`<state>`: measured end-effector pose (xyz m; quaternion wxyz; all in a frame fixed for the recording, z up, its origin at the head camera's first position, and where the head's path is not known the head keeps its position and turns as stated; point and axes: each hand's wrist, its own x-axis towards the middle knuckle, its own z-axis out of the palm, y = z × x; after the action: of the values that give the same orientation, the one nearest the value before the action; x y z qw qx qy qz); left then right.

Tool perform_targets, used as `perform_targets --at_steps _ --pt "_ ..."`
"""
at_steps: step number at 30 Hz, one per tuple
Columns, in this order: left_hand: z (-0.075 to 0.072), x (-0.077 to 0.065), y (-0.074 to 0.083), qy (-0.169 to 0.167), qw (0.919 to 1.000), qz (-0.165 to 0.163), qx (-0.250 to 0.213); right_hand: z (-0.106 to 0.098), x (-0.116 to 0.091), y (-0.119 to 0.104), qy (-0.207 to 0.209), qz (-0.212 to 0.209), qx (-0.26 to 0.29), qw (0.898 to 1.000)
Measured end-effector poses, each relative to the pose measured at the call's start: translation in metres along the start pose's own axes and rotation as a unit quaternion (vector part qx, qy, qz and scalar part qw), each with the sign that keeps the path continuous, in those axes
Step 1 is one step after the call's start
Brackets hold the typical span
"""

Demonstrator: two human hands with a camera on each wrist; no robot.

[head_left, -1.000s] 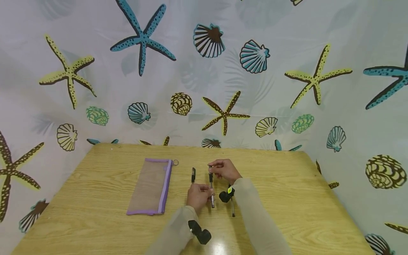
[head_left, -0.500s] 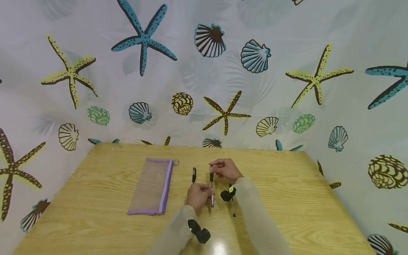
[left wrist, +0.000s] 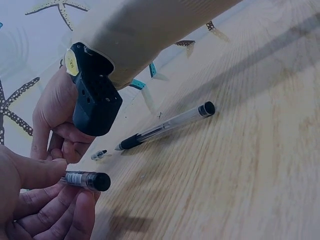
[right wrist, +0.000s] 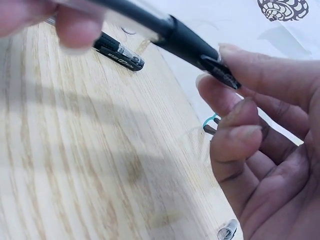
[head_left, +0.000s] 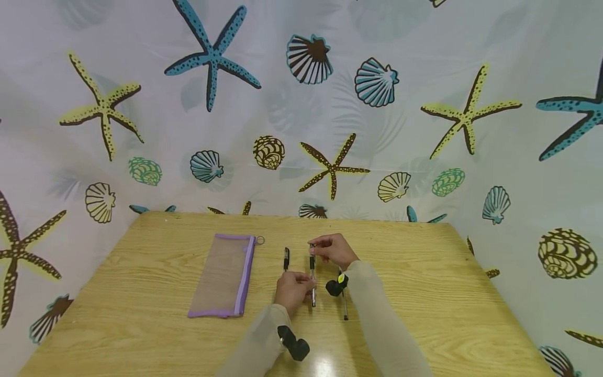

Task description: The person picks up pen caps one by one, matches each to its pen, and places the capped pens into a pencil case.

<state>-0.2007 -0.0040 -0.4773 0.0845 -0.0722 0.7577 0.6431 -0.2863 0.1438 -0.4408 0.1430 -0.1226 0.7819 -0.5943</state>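
Note:
A clear-barrelled pen (head_left: pixel 312 268) with a black grip is held off the table between both hands. My left hand (head_left: pixel 293 290) pinches its barrel near the black end plug (left wrist: pixel 102 182). The thumb and fingers of my right hand (head_left: pixel 334 251) pinch the opposite end, where a black clip (right wrist: pixel 222 74) shows. Left of it lies a capped pen (head_left: pixel 286 257), partly hidden by the left hand. Under the right wrist lies an uncapped pen (left wrist: pixel 167 125), its tip bare. A small clear cap (left wrist: pixel 99 155) lies just beyond that tip.
A mesh pouch (head_left: pixel 219 277) with purple edging and a zip lies flat on the wooden table (head_left: pixel 141 272) at the left. A small ring (head_left: pixel 260 240) hangs at its top corner. A curtain (head_left: pixel 282 115) printed with starfish and shells surrounds the table's far and side edges.

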Motion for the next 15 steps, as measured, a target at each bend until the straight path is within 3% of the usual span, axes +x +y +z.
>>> perform_targets --at_steps 10,13,15 --pt "0.000 0.002 -0.004 -0.001 0.9984 0.030 0.049 -0.001 0.019 0.026 0.015 -0.002 -0.019 1.000" --pt "0.000 0.003 -0.005 0.004 0.9932 0.055 0.103 0.000 0.021 0.027 0.016 0.003 -0.021 1.000" --pt "0.000 0.003 -0.006 0.012 0.9853 0.073 0.154 0.000 0.021 0.028 0.015 0.006 -0.021 1.000"
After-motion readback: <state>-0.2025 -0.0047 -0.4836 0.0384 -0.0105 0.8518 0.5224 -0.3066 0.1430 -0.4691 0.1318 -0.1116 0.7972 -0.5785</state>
